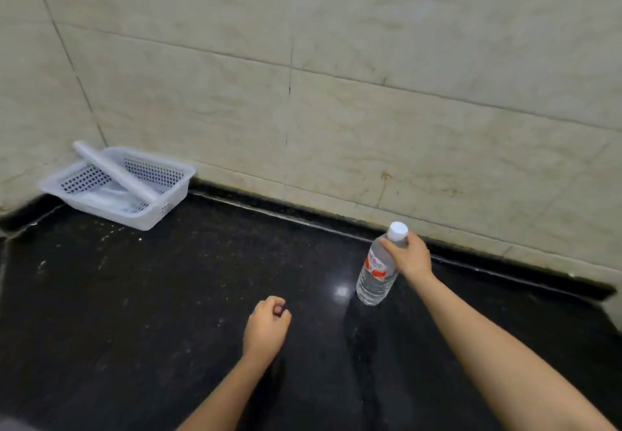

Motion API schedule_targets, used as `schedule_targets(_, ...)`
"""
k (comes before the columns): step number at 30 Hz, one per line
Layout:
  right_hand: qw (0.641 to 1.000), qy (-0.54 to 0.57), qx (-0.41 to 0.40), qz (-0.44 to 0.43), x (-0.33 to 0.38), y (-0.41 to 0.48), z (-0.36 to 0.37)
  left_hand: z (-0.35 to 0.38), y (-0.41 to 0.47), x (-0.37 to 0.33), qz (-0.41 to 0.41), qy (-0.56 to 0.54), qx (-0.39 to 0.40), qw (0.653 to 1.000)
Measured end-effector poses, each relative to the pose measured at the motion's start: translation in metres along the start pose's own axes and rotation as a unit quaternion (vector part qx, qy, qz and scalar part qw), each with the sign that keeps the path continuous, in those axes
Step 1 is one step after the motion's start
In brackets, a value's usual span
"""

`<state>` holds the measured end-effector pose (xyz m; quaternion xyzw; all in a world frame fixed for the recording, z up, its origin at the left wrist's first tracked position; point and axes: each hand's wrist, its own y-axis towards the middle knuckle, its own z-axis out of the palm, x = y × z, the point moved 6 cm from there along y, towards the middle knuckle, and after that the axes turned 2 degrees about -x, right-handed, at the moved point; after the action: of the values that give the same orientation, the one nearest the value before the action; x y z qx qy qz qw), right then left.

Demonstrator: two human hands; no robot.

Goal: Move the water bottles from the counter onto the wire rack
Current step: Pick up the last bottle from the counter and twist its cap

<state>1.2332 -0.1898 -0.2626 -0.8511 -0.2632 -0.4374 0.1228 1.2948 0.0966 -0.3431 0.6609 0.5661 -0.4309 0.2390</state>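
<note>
We see the right hand (409, 257) clamped around the shoulder of a single water bottle (378, 270), just under its white cap (398, 230), with the thumb on the near side and the fingers wrapped behind where we cannot see them. The bottle leans to the right at the top, and its base is down at the dark worktop (168, 296); whether it rests fully there or is lifted a little we cannot tell. It is clear plastic with a red and white label whose print is too small to read. The left hand (267, 328) hovers over the worktop well to the left of the bottle, curled into a loose fist with nothing in it. Both forearms run out of the bottom edge of the view. A bright glint of light sits on the polished stone just left of the bottle's base. Far off in the back left corner, where the two tiled walls (370, 60) meet, we count one white perforated plastic basket (168, 201), tilted against the wall. One white tube or roll (114, 169) lies slantwise across its rim, and something pale lies inside it that we cannot make out. The wire rack is outside the view.
</note>
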Motion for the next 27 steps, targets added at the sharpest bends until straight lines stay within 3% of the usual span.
schedule_targets(5, 0.998, 0.052, -0.014, 0.015, -0.004, -0.028, -0.021, 0.01, 0.025, -0.02, 0.05, -0.015, 0.077, 0.996)
schedule_targets(9, 0.996, 0.084, 0.005, 0.011, 0.004, -0.063, -0.058, 0.05, 0.01, -0.049, 0.112, -0.019, 0.209, 0.971)
schedule_targets(13, 0.995, 0.067, 0.073, -0.005, 0.016, -0.101, -0.106, 0.091, -0.029, -0.086, 0.191, -0.012, 0.361, 0.913)
schedule_targets(17, 0.992, 0.086, 0.094, -0.002, 0.01, -0.14, -0.157, 0.124, -0.097, -0.121, 0.281, 0.005, 0.487, 0.827)
schedule_targets(19, 0.991, 0.093, 0.092, 0.006, 0.001, -0.162, -0.183, 0.139, -0.129, -0.138, 0.295, -0.021, 0.506, 0.81)
schedule_targets(23, 0.993, 0.101, 0.05, 0.028, -0.026, -0.206, -0.244, 0.166, -0.194, -0.163, 0.294, -0.046, 0.51, 0.807)
schedule_targets(27, 0.988, 0.136, -0.06, 0.043, -0.066, -0.243, -0.313, 0.205, -0.273, -0.184, 0.274, -0.098, 0.516, 0.806)
